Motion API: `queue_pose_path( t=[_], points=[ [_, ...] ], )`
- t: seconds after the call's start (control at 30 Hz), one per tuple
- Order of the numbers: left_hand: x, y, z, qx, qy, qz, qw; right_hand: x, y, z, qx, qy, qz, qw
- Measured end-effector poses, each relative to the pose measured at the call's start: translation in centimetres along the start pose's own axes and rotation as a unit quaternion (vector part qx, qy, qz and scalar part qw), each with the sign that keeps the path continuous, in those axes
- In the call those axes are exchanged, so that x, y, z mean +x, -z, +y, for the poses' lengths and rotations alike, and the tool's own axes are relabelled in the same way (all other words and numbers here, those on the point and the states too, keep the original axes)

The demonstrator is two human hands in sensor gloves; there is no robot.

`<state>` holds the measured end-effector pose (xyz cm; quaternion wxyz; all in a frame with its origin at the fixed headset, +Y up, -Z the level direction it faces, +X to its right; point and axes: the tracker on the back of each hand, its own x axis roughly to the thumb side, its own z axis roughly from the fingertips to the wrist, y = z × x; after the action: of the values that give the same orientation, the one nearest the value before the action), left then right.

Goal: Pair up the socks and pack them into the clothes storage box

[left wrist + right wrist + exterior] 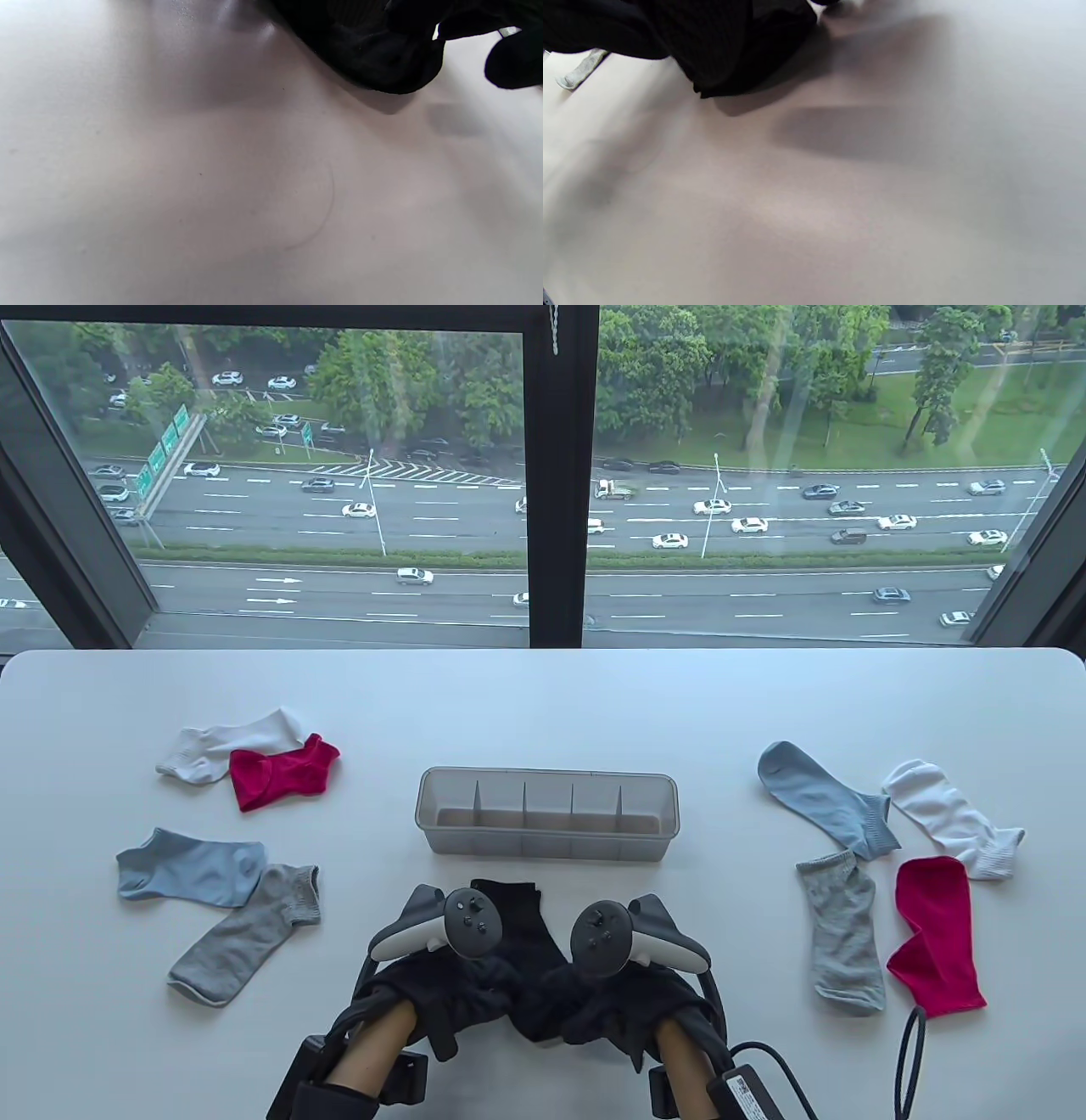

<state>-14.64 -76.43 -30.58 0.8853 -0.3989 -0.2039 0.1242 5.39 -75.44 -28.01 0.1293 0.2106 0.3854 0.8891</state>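
Smooth white table [543,704]; both hands [526,984] on a limp ribbed black sock [517,916], grip hidden; clear plastic box [547,814] just beyond.

Storage box [547,813] is placed at frame centre on the table [543,704]. Four socks [225,848] are scattered at left, four socks [891,865] at right. One sock [517,937] is laid below the box.

— What's the box [547,814] at frame centre made of?
— Translucent grey plastic, smooth. The table [543,704] is white, smooth, faintly sheeny.
— And the socks?
— Soft knit cloth, matt; the black sock [517,925] at lower centre has a ribbed cuff.
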Motion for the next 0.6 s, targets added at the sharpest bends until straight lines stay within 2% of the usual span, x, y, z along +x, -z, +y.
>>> queue_pose_path(
  t=[0.07, 0.17, 0.23, 0.4, 0.47, 0.53, 0.6],
  points=[
    [-0.1, 0.1, 0.2, 0.019, -0.006, 0.0, 1.0, 0.0, 0.6, 0.4, -0.021, -0.042, 0.03, 0.998],
    [-0.1, 0.3, 0.2, 0.032, 0.004, 0.002, 0.999, 0.3, 1.1, 0.5, -0.098, -0.096, 0.055, 0.989],
    [0.1, 0.3, 0.1, 0.031, 0.003, -0.004, 1.0, 0.3, 1.2, 0.4, -0.145, -0.085, 0.062, 0.984],
    [1.6, 0.7, -0.9, 0.008, -0.039, -0.052, 0.998, 0.1, 1.3, 0.5, -0.11, -0.035, 0.051, 0.992],
    [2.2, 0.9, -1.1, 0.04, -0.02, -0.034, 0.998, 0.1, 1.3, 0.5, -0.107, -0.017, 0.047, 0.993],
    [2.6, 1.0, -1.3, 0.036, 0.009, -0.023, 0.999, 0.1, 1.4, 0.6, -0.102, 0.006, 0.048, 0.994],
    [2.6, 1.0, -1.3, 0.036, -0.005, -0.024, 0.999, 0.2, 1.5, 0.7, -0.101, 0.013, 0.05, 0.994]
  ],
)
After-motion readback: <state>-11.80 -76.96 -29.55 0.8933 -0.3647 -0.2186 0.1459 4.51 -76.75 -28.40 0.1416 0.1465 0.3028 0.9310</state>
